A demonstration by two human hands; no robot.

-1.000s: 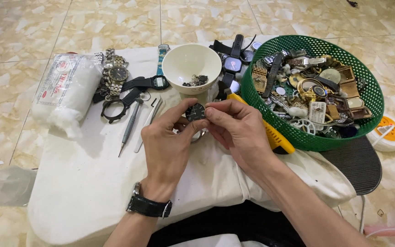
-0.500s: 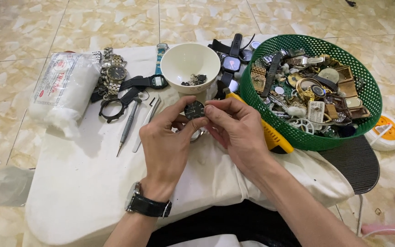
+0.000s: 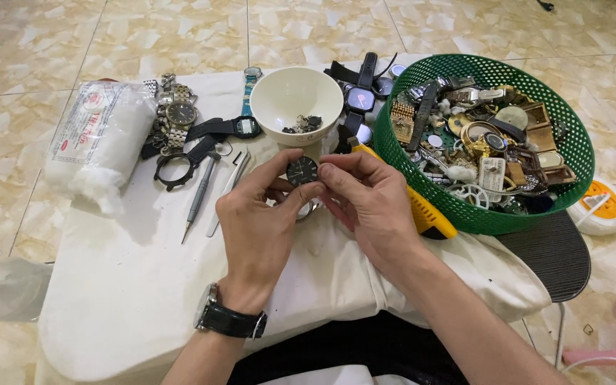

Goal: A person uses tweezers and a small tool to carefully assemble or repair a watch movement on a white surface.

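So the small round watch face (image 3: 302,171), dark dial, is up in front of me over the white cloth (image 3: 130,285), just below the white bowl (image 3: 297,107). My left hand (image 3: 262,224) has it pinched at the left and bottom edge between thumb and fingertips, and my right hand (image 3: 368,207) is closed on its right edge with the fingertips, so both hands are holding the same piece. There's a black-strapped wristwatch (image 3: 231,322) on my left wrist.

The bowl has a few small dark bits sitting in the bottom. Left of my hands on the cloth are a thin screwdriver (image 3: 199,199) and tweezers (image 3: 228,192) lying side by side, plus a black watch case ring (image 3: 176,167) and a metal bracelet watch (image 3: 177,114). Further left is a bag of cotton wool (image 3: 98,139). On the right, a green basket (image 3: 572,142) full of watch parts, with a yellow tool (image 3: 422,210) tucked against it.
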